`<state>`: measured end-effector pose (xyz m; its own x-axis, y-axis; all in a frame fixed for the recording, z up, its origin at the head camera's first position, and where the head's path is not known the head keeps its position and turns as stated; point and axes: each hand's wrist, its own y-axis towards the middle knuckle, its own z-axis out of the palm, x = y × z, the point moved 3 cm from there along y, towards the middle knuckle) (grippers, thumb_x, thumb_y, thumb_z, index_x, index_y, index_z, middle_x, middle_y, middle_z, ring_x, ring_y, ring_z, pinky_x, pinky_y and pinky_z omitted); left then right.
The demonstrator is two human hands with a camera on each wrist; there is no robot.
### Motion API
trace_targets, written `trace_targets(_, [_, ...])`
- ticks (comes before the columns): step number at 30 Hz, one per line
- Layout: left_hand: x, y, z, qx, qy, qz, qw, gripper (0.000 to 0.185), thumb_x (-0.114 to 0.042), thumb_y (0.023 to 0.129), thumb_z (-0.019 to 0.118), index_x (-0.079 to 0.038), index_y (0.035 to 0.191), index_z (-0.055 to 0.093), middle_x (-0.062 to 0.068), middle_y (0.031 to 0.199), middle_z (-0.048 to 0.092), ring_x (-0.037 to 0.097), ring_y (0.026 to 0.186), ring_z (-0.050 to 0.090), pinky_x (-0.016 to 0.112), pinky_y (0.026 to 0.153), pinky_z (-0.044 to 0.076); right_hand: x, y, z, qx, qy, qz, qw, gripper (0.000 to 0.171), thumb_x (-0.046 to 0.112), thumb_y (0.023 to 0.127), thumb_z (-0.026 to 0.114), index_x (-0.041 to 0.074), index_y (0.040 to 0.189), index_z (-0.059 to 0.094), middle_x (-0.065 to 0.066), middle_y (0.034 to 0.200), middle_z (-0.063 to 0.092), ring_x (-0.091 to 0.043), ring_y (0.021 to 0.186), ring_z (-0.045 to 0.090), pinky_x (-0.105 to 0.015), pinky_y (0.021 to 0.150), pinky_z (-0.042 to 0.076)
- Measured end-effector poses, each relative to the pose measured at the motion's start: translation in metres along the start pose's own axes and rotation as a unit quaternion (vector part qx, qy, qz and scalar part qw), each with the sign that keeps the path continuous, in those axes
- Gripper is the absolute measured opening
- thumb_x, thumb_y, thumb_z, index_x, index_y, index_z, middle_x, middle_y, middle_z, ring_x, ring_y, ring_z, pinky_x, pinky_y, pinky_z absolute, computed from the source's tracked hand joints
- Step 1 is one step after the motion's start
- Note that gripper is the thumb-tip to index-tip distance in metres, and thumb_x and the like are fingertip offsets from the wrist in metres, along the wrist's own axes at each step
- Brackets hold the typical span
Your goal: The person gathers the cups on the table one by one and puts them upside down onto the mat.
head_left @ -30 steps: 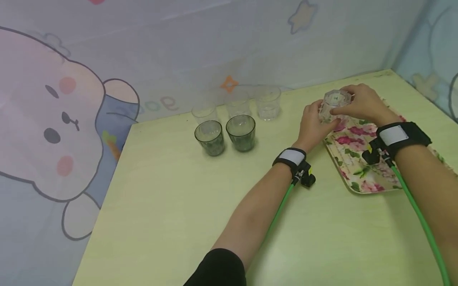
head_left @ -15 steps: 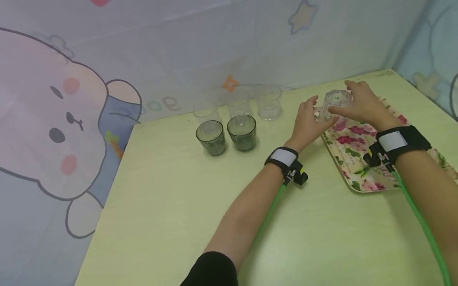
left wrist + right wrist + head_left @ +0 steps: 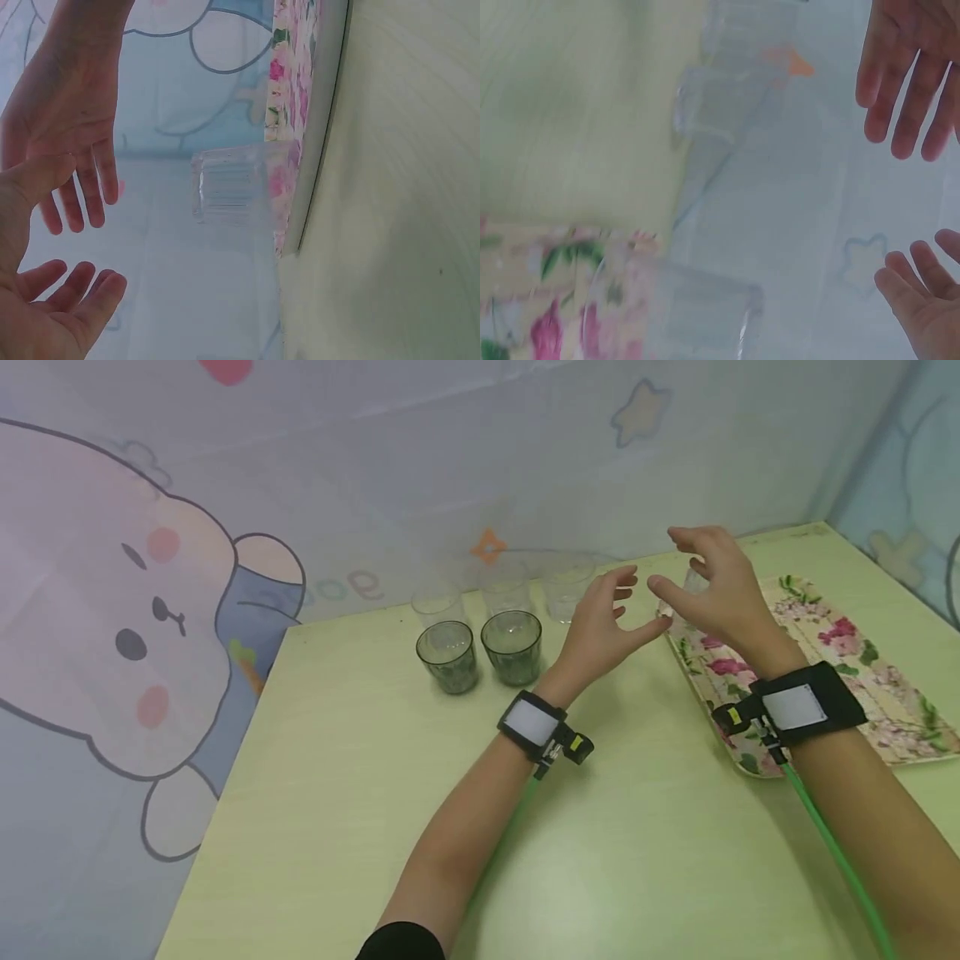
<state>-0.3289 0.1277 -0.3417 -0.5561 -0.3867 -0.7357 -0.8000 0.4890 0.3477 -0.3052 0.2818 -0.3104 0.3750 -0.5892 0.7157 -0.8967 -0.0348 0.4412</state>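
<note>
Fingers of the left hand [image 3: 600, 635] and right hand [image 3: 716, 589] are spread, with nothing gripped. One clear faceted glass tumbler [image 3: 229, 186] is set, apparently base up, at the far left corner of the cream flower-patterned tray [image 3: 851, 643]; its placing is judged finished. Off the tray, on the pale yellow-green surface [image 3: 360, 743], two smoky green glass tumblers [image 3: 448, 662] and three clear glass tumblers [image 3: 559, 602] are left standing.

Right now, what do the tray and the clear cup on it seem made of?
Tray: perhaps plastic or coated board, smooth-looking, its floral pattern apparently printed. Clear cup: glass or hard plastic, colourless and glossy; the pattern shows through, highlights streak it.
</note>
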Motion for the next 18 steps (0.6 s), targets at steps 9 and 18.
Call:
trace_targets(9, [-0.008, -0.023, -0.026, -0.026, 0.041, 0.024, 0.9986, 0.076, -0.033, 0.083, 0.074, -0.011, 0.144, 0.036, 0.005, 0.143, 0.043, 0.019, 0.127, 0.052, 0.013, 0.100, 0.046, 0.023, 0.000, 0.028, 0.027, 0.043, -0.015, 0.999, 0.061, 0.024, 0.091, 0.064, 0.012, 0.146, 0.039, -0.014, 0.144, 0.040, -0.032, 0.134, 0.041, -0.054, 0.112, 0.036])
trace_targets(18, [0.003, -0.043, -0.053, -0.066, 0.047, 0.014, 0.9966, 0.076, -0.031, 0.081, 0.076, -0.010, 0.142, 0.037, 0.007, 0.142, 0.044, 0.020, 0.126, 0.051, 0.018, 0.102, 0.047, 0.033, 0.003, 0.048, 0.037, 0.065, -0.031, 0.997, 0.060, 0.016, 0.089, 0.066, 0.009, 0.144, 0.042, -0.015, 0.141, 0.044, -0.032, 0.131, 0.044, -0.054, 0.110, 0.038])
